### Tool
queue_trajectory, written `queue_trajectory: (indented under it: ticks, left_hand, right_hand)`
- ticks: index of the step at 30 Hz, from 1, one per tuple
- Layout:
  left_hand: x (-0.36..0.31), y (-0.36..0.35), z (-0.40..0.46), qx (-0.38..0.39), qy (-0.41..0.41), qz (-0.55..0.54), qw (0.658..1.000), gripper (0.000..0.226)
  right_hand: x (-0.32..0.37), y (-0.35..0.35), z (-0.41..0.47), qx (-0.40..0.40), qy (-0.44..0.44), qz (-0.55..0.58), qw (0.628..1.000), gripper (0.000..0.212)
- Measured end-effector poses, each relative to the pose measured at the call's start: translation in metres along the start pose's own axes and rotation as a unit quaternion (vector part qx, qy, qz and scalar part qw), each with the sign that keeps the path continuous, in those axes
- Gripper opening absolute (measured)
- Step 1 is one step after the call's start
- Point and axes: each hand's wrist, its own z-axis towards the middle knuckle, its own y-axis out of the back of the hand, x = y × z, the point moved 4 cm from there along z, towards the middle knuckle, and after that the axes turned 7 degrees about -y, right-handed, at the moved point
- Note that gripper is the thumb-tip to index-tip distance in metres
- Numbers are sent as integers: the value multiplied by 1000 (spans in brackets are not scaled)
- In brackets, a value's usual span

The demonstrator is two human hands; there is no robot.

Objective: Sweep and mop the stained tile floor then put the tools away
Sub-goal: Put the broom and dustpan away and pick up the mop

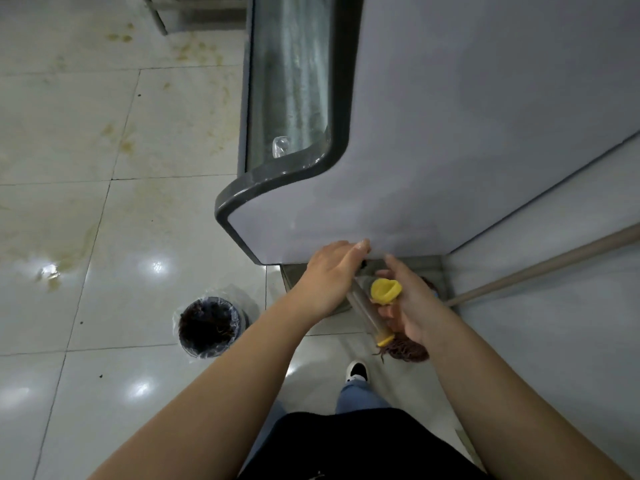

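Glossy pale tile floor [114, 258]: I see yellow-brown stains spread over the tiles left of the grey display counter [450, 133], so I judge the cleaning not yet done there.
Grey display counter with dark rounded trim: my landmark; its near end sits just above both hands, with a narrow gap between it and the pale wall [561, 289] on the right.
Long tan wooden handle [540, 268]: leans along that wall to the right of the counter, running down-left toward the gap.
Round black bin with clear liner [210, 325]: stands on the floor left of and below the counter's near end, well apart from the hands.
Clear tube handle with yellow end fittings [367, 313]: the mop, I judge; its long axis slants from under the counter's end down-right to the dark reddish-brown mop strands [408, 349] on the floor.
Left hand [329, 275]: fingers curled over the upper part of the tube, tips touching the counter's lower edge; it is the nearer one and looks clamped on the tube.
Right hand [412, 306]: fingers spread apart, palm behind the yellow cap [386, 290], right of the tube; not closed round anything I can see.
Next move: I judge the tube must be drawn out along its own slant, away from the counter.
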Motion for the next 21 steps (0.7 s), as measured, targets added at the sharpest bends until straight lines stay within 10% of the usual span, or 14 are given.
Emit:
queue_trajectory:
  ticks: [10,21]
  left_hand:
    - [-1,14,2,233,-119,-10,965,31]
    - [-5,-11,37,268,-106,49,956,44]
  right_hand:
    - [-9,-24,-46,-216,128,55,966,62]
    - [-28,-19,-38,-287,163,164,930,64]
